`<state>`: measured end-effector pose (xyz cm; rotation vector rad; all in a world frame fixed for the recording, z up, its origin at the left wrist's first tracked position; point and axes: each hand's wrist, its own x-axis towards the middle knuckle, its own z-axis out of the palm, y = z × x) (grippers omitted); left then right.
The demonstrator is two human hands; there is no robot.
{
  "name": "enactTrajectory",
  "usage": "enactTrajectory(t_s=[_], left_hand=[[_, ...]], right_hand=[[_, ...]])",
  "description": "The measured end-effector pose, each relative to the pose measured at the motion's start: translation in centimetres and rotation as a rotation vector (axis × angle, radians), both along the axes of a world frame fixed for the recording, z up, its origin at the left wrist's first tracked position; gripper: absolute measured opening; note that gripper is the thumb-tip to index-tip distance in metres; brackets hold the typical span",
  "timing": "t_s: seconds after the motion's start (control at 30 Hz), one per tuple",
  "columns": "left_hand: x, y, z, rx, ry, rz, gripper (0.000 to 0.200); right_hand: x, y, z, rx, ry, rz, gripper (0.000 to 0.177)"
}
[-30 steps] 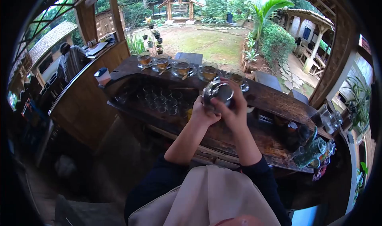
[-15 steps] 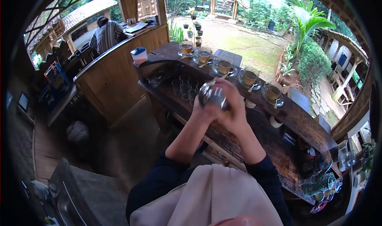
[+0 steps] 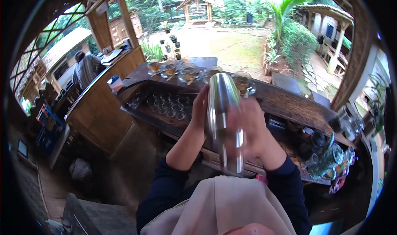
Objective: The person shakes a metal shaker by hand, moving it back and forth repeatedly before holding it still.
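In front of my chest a shiny metal cocktail shaker (image 3: pixel 223 111) is held up at a tilt, its lower end smeared by motion. My left hand (image 3: pixel 200 109) is closed against its left side, fingers mostly behind it. On the other side, my right hand (image 3: pixel 250 125) wraps round it, blurred. Just beyond the shaker, glass cups of amber drink stand on saucers along the wooden counter, among them one cup (image 3: pixel 242 80) near my right hand and another cup (image 3: pixel 188 71) farther left. Spoons lie on some saucers.
Several upturned glasses (image 3: pixel 168 106) stand in the recess below the counter ledge (image 3: pixel 289 104). A white tub with a dark lid (image 3: pixel 115 83) is at the counter's left end. Glassware (image 3: pixel 331 158) crowds the right. Another person (image 3: pixel 84 71) sits behind a wooden partition at left.
The shaker has swung from end-on to lengthwise in view, with both hands still on it. My view has shifted, so the counter and cups appear farther left and higher.
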<state>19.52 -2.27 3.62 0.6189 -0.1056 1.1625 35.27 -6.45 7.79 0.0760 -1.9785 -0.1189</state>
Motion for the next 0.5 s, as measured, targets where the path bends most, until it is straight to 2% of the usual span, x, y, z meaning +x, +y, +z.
enactTrajectory(t_s=[0.07, 0.13, 0.17, 0.2, 0.23, 0.27, 0.3, 0.33, 0.37, 0.4, 0.43, 0.47, 0.5], left_hand=[[2.7, 5.1, -3.4, -0.050, 0.081, 0.125, 0.041], [4.8, 7.5, -4.6, -0.244, -0.039, -0.142, 0.035], [8.7, 2.8, 1.5, -0.210, 0.011, 0.049, 0.034], [10.1, 2.5, 2.0, 0.075, -0.100, -0.132, 0.044], [11.0, 0.9, 3.9, 0.037, -0.095, -0.315, 0.044], [12.0, -0.8, 5.4, -0.004, -0.087, -0.499, 0.045], [14.2, -1.3, 5.2, 0.118, -0.027, -0.346, 0.048], [16.5, -1.7, 4.9, 0.243, 0.029, -0.194, 0.052], [18.0, -1.4, 4.1, 0.533, -0.012, -0.205, 0.054], [19.6, -1.0, 4.4, 0.538, -0.023, -0.231, 0.054], [21.3, 0.1, 5.4, 0.390, 0.045, -0.226, 0.048], [23.0, 0.9, 6.4, 0.242, 0.115, -0.222, 0.043], [24.2, 1.5, 7.1, 0.292, 0.068, -0.424, 0.033]], right_hand=[[1.1, 3.5, -0.5, -0.305, 0.125, -0.203, 0.043], [3.5, 4.5, -0.2, -0.750, 0.356, -0.087, 0.054], [5.5, 2.6, 1.6, -0.558, 0.305, -0.166, 0.053], [7.2, 0.6, 3.2, -0.281, 0.242, -0.174, 0.050], [8.7, -1.9, 4.4, -0.017, 0.173, -0.180, 0.048], [10.8, -5.0, 5.2, 0.055, 0.021, -0.286, 0.041], [12.8, -5.2, 5.1, 0.058, 0.015, -0.303, 0.041], [14.9, -5.3, 4.8, 0.194, -0.002, -0.257, 0.044], [17.0, -5.4, 4.3, 0.327, -0.021, -0.213, 0.046], [19.0, -5.6, 3.7, 0.459, -0.043, -0.172, 0.049], [20.6, -5.8, 3.2, 0.590, -0.070, -0.130, 0.051], [22.1, -5.4, 2.7, 0.201, 0.050, -0.422, 0.051], [25.4, -3.6, 2.8, -0.239, 0.092, -0.413, 0.053]])
